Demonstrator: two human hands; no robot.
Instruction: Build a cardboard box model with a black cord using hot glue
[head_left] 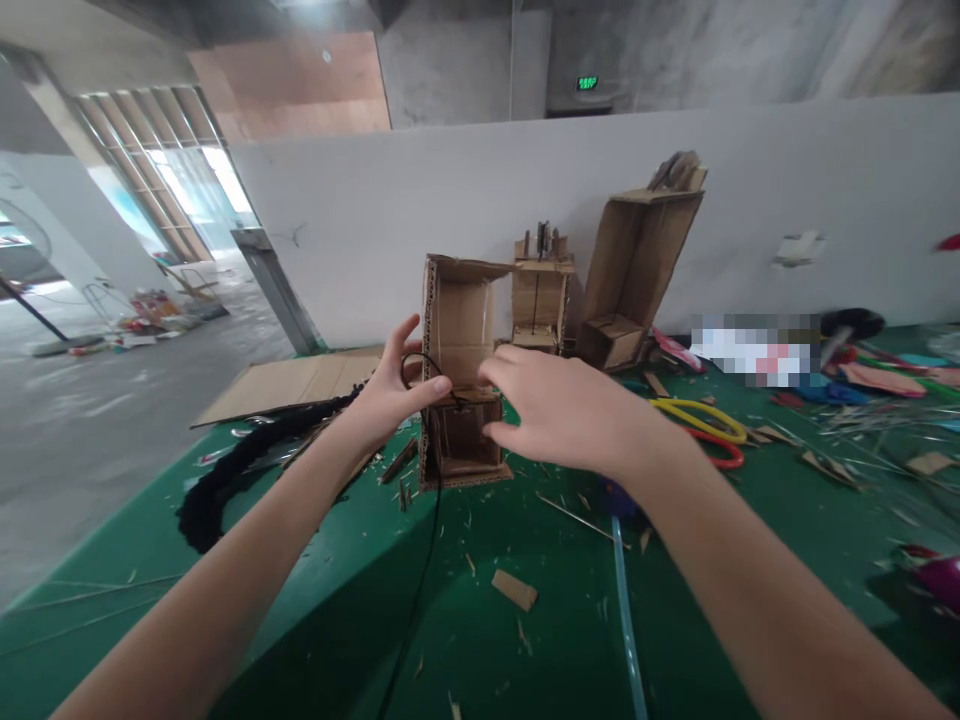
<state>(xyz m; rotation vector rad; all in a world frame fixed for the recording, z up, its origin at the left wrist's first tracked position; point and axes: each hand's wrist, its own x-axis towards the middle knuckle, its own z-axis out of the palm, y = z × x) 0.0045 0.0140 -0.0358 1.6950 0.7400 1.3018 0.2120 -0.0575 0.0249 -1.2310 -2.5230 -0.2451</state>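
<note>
An open cardboard box (461, 310) with a cross shelf stands upright on the green table. My left hand (401, 385) grips its left side, the thumb at the shelf's front edge and the fingers behind. A thin black cord (426, 570) loops by that thumb and hangs down over the table. At the box's right side is my right hand (544, 405), its fingers bent and reaching into the opening near the shelf. Whatever those fingertips pinch, if anything, is too small to make out.
Behind stand a smaller cardboard piece (536, 300) and a taller cardboard box (637, 260) against the white wall (337, 220). Yellow-handled scissors (701, 418) lie right, a black fuzzy coil (217, 490) left. Cardboard scraps (514, 590) and a blue strip (626, 620) are in front.
</note>
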